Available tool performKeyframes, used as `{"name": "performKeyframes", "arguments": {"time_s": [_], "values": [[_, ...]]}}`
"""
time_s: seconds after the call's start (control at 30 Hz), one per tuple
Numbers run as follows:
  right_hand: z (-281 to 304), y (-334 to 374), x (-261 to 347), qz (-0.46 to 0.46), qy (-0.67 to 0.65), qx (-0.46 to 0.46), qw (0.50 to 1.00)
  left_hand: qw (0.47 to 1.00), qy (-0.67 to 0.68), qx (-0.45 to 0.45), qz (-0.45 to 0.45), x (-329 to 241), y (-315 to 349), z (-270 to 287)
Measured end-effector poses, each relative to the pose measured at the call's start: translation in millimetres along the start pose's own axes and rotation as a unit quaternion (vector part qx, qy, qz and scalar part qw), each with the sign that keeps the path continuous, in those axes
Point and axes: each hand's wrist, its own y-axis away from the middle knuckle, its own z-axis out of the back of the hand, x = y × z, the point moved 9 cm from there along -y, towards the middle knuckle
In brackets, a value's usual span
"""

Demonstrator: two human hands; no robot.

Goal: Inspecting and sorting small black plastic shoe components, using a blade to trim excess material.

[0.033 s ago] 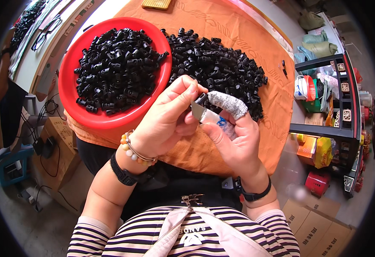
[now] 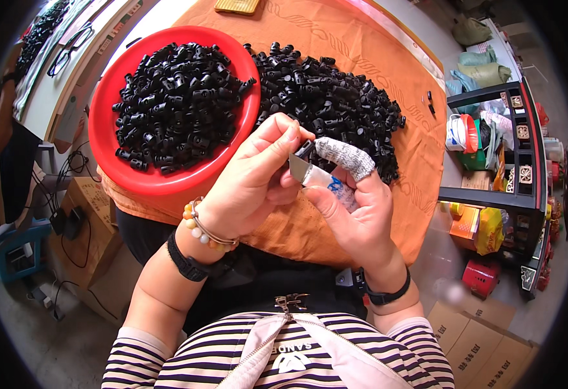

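My left hand pinches a small black plastic cylinder part between thumb and fingertips. In my right hand is a short knife with a flat, angled metal blade and a handle wrapped in white with blue marks. The blade lies close against the black part; whether its edge touches cannot be told. A grey knitted finger cover sleeves my right index finger, which curves over to the part's far side. Beyond my hands, a loose heap of the same black parts lies on the orange cloth.
A red round basin full of black parts stands left of the heap on the orange tablecloth. A yellow flat object lies at the far edge. To the right is a black shelf with bags; at far left, another person's arm.
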Motion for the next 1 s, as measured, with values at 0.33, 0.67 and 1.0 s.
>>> {"name": "performKeyframes", "arguments": {"time_s": [0.33,0.67,1.0], "values": [[1.5,-2.2,2.1,-0.006,0.092,0.015,0.996,0.992,-0.068,-0.049,-0.090,-13.5,3.7,0.2],[4.6,-4.7,-3.9,-0.016,0.037,0.019,0.999,0.989,-0.091,-0.045,-0.108,-15.1,4.0,-0.5],[8.3,-9.3,-9.0,-0.037,-0.063,0.000,0.997,0.997,-0.017,-0.043,-0.055,-1.4,1.9,4.1]]}}
